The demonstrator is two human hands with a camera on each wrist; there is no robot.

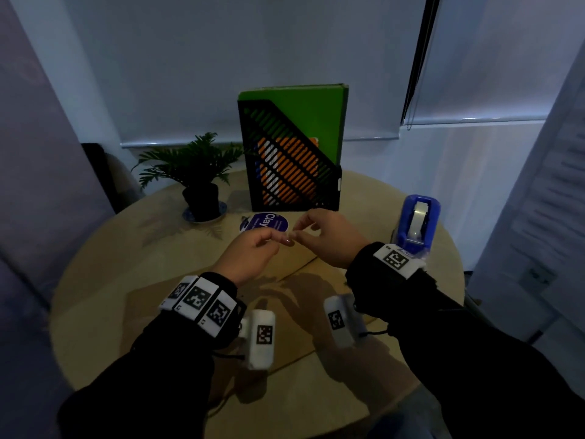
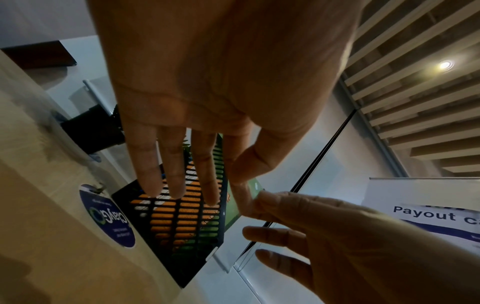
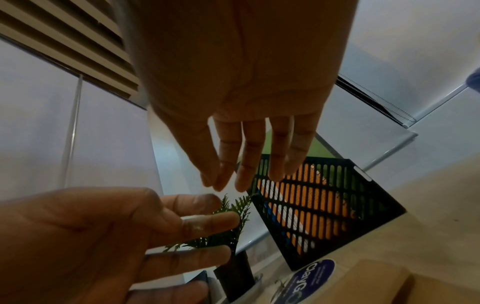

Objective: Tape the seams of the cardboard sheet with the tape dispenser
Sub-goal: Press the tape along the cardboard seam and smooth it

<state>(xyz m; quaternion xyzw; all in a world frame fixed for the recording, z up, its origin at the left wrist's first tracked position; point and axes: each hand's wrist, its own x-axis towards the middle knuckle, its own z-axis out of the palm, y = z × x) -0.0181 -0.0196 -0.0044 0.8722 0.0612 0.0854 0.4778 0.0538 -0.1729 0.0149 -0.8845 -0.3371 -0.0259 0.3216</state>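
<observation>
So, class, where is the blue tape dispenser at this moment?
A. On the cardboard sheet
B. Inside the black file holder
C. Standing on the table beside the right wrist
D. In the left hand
C: the tape dispenser stands on the table, untouched by either hand.

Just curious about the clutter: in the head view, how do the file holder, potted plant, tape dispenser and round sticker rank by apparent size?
Largest to smallest:
1. file holder
2. potted plant
3. tape dispenser
4. round sticker, partly hidden by the hands
</observation>
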